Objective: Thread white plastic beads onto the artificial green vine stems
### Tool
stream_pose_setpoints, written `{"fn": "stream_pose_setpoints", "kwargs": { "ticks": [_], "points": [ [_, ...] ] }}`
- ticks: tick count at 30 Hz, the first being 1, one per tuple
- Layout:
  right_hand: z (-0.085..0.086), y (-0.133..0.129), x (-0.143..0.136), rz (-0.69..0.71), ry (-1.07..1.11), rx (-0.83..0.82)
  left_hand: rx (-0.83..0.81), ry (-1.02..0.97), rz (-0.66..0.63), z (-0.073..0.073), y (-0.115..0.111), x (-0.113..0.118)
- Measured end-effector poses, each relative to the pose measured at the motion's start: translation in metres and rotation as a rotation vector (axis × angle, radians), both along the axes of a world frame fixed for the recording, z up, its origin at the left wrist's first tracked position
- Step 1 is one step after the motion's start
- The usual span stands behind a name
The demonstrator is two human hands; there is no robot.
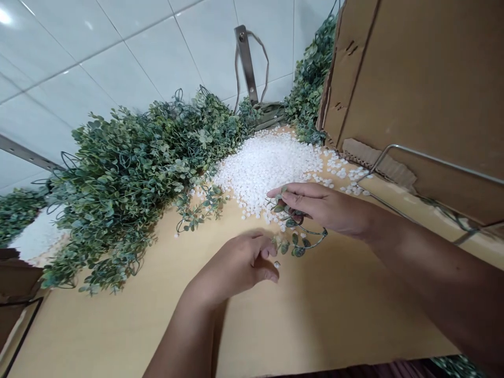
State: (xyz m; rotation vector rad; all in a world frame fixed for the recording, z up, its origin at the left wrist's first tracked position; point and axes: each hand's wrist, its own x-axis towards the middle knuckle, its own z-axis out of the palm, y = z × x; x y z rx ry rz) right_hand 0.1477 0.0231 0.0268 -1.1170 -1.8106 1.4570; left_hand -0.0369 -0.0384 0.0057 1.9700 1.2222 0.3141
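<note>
My right hand [309,202] is closed on a sprig of artificial green leaves [298,251], pinching it between thumb and fingers over the near side of a heap of small white beads [271,163]. The sprig's stem loops down and toward my left hand [248,260]. That hand is held just to the left with its fingers curled and its thumb apart from them. By its thumb tip is one small white piece [276,264]; whether they touch I cannot tell. A loose leafy sprig [202,207] lies on the table left of the heap.
A large pile of artificial foliage [134,157] runs along the tiled wall [149,58]. More white beads [41,233] lie at the far left. On the right a cardboard box [425,89] stands beside a bent metal rod [441,164]. The wooden table [118,325] spreads below.
</note>
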Motion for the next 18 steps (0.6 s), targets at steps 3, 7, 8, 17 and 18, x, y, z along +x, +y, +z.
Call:
{"fn": "stream_pose_setpoints", "kwargs": {
  "ticks": [3,7,8,17,18],
  "points": [
    [0.004,0.0,0.001,0.042,0.047,-0.066,0.04,0.058,-0.016,-0.001,0.001,0.008],
    [0.003,0.003,0.002,0.179,0.04,-0.055,0.106,0.045,0.007,-0.003,0.003,0.012],
    [0.001,0.004,0.002,0.197,0.025,-0.029,0.105,0.017,0.037,-0.004,0.003,0.011],
    [-0.013,-0.01,-0.007,0.142,0.054,-0.035,-0.097,-0.729,0.586,-0.013,0.022,-0.001],
    [-0.016,-0.012,-0.008,0.146,0.065,-0.043,-0.124,-0.783,0.609,-0.012,0.023,0.0]
  ]
}}
